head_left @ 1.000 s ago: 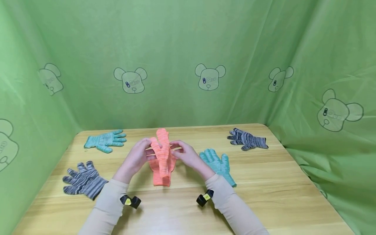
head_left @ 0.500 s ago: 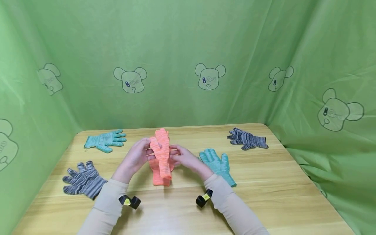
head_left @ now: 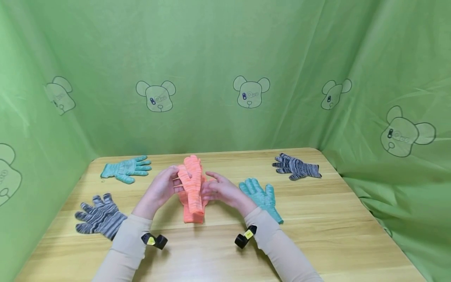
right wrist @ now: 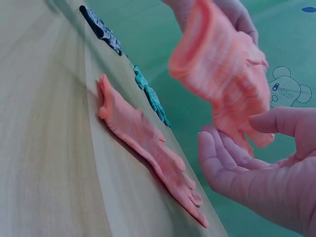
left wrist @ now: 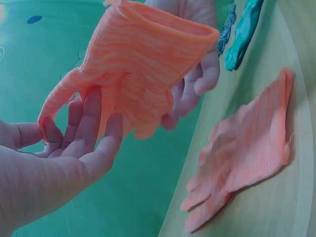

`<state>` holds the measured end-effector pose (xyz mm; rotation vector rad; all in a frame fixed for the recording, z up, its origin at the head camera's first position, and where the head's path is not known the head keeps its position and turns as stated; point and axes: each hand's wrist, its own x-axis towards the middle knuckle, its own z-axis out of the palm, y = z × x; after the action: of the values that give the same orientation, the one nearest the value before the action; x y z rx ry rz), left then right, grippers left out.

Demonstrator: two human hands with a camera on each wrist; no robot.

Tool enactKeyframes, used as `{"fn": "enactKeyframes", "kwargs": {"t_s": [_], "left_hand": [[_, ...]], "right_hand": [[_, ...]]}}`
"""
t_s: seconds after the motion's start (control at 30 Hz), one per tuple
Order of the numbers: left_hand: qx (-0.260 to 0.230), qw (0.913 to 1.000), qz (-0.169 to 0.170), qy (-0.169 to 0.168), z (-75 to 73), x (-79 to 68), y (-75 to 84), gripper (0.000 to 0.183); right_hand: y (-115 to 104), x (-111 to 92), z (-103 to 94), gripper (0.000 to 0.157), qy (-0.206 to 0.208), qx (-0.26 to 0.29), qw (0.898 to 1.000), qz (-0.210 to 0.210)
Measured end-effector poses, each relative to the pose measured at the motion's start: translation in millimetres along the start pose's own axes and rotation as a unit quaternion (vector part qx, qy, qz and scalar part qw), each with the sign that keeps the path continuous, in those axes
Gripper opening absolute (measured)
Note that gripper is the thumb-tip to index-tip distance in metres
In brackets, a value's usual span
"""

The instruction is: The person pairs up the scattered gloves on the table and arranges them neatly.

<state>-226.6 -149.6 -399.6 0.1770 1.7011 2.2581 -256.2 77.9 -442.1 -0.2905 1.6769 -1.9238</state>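
An orange knitted glove [head_left: 193, 188] is held up over the table, its cuff opening toward me. My left hand [head_left: 163, 188] pinches the glove's thumb between its thumb and fingers, as the left wrist view shows. Beside the glove's right edge is my right hand [head_left: 225, 192]; in the right wrist view, its thumb and fingers [right wrist: 217, 163] are spread loosely around the glove's finger end. Whether they touch it I cannot tell. Under the held glove lies a second orange glove [left wrist: 247, 148], flat on the table and partly hidden in the head view.
Teal gloves lie at the back left [head_left: 127, 168] and right of centre [head_left: 262, 197], beside the right forearm. Grey striped gloves lie at the left [head_left: 100, 215] and back right [head_left: 297, 167]. Green curtains [head_left: 211, 129] enclose the wooden table [head_left: 338, 235].
The held glove has shifted slightly left and tilted, its finger end lower. The right hand's thumb has come away from the glove and extended. The left hand keeps its pinch.
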Motion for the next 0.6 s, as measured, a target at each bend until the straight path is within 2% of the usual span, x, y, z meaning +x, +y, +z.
{"fn": "enactKeyframes", "kwargs": {"t_s": [0.2,0.6], "left_hand": [[0.004,0.9996,-0.027,0.011,-9.4,3.5,-3.6,0.028],[0.014,0.9982,-0.055,0.019,-23.9,8.8,-12.6,0.021]], "right_hand": [[0.0,0.7,-3.4,0.070,0.002,-0.001,1.000,-0.004],[1.0,0.3,-10.6,0.065,0.040,-0.035,0.999,0.009]]}}
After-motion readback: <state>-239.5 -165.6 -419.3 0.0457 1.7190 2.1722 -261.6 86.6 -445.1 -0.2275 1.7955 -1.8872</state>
